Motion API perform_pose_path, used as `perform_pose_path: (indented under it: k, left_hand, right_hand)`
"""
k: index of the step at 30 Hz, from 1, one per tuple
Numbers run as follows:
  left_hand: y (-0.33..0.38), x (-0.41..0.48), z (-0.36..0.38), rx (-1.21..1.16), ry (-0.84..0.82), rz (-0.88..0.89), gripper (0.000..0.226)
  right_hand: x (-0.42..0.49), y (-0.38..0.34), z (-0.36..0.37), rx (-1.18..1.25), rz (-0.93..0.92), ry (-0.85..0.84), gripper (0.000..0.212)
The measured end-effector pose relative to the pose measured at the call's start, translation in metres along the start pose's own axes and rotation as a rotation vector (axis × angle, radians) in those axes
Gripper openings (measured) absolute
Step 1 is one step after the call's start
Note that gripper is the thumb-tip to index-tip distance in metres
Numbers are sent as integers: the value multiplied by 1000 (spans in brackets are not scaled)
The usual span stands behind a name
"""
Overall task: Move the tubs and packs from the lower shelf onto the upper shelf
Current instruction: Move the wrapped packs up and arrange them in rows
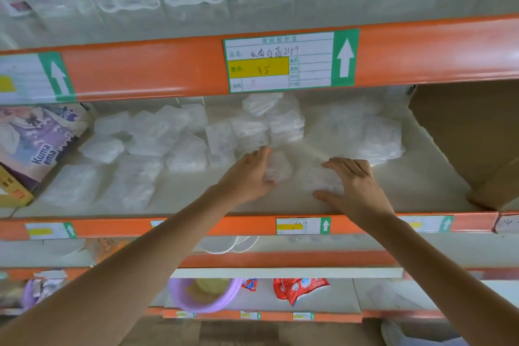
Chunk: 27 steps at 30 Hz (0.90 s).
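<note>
Both my hands reach onto the upper shelf (421,177), a pale board behind an orange beam. My left hand (247,174) holds a small clear tub (279,167) between its fingers and thumb, and the tub sits on the board. My right hand (355,185) lies over a flat clear pack (320,180), fingers on its far edge and thumb on its near edge. Several more clear packs (174,137) and a stack of clear tubs (269,121) lie behind and to the left. The lower shelf (280,272) shows below my forearms.
A brown cardboard box (471,143) fills the shelf's right end. A purple printed bag (39,137) stands at the left. Lower down are a purple basin (202,295) and red packs (297,288). An orange beam with a price label (280,62) runs overhead.
</note>
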<state>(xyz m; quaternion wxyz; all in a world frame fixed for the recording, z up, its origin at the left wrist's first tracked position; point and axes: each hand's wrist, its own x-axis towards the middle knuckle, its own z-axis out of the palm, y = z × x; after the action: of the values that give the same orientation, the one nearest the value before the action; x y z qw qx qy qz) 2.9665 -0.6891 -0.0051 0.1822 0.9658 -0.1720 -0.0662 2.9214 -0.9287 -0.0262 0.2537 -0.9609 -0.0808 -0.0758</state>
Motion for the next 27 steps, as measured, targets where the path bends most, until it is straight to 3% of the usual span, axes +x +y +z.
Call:
perform_pose_path:
  k: [8,14,27]
  left_hand:
    - [-12,-29,-4,-36,0,-73,71]
    - [-21,-54,-6,-66,55,-82,74]
    - [-27,-141,-67,-19,147,78,71]
  right_hand:
    - [0,-3,5,-114,-57,56,55]
    - [-2,-17,3,-96,18,3,52]
    - [-46,-96,-35,-19,-95,-9,50]
